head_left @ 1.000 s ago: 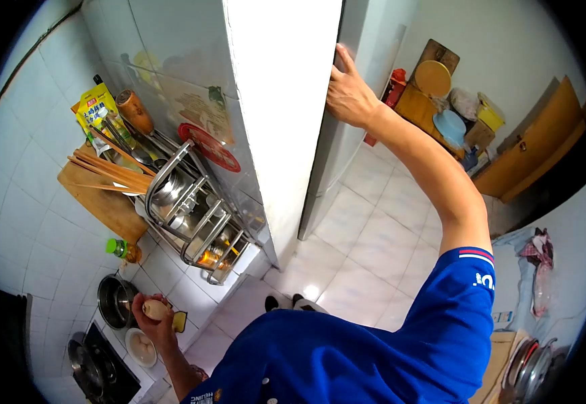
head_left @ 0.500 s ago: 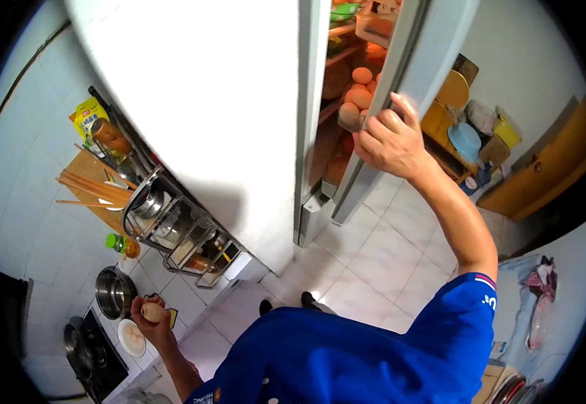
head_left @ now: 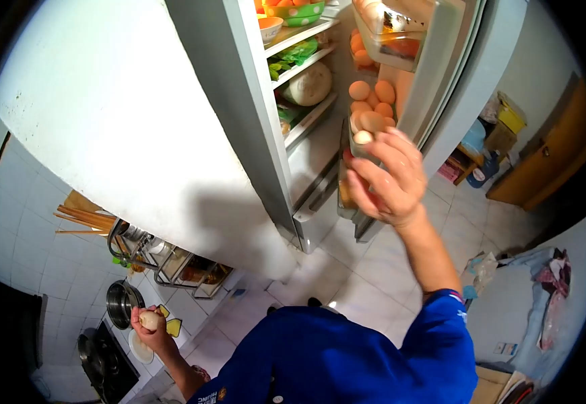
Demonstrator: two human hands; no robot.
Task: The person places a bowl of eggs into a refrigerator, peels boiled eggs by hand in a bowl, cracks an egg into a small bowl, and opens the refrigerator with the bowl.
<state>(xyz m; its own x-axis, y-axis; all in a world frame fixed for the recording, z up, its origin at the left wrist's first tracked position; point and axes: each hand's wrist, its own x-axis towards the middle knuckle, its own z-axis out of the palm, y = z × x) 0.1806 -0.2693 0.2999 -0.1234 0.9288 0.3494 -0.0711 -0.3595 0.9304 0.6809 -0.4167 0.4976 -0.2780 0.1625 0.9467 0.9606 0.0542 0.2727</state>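
My left hand (head_left: 151, 331) is closed around a pale beige, rounded, egg-sized thing (head_left: 149, 320), held above the counter at the lower left. In front of the partly opened fridge door (head_left: 441, 87), my right hand (head_left: 391, 178) is raised with its fingers apart, somewhat blurred, and nothing shows in it. Several brown eggs (head_left: 372, 101) are piled in the door rack just beyond its fingertips. One paler egg (head_left: 363, 137) lies at the near edge of the pile; whether my fingers touch it I cannot tell.
Inside the fridge are a green dotted bowl (head_left: 300, 12), bagged greens (head_left: 298, 54) and a large pale melon-like thing (head_left: 308, 84). A steel pot (head_left: 123, 304), a white plate (head_left: 141, 349) and a stove (head_left: 114, 374) are at the lower left. A dish rack (head_left: 172, 266) hangs above the counter.
The fridge door has swung wider, showing the shelves. My right hand has let go of the door edge and moved to the egg rack. The left hand still holds the pale thing.
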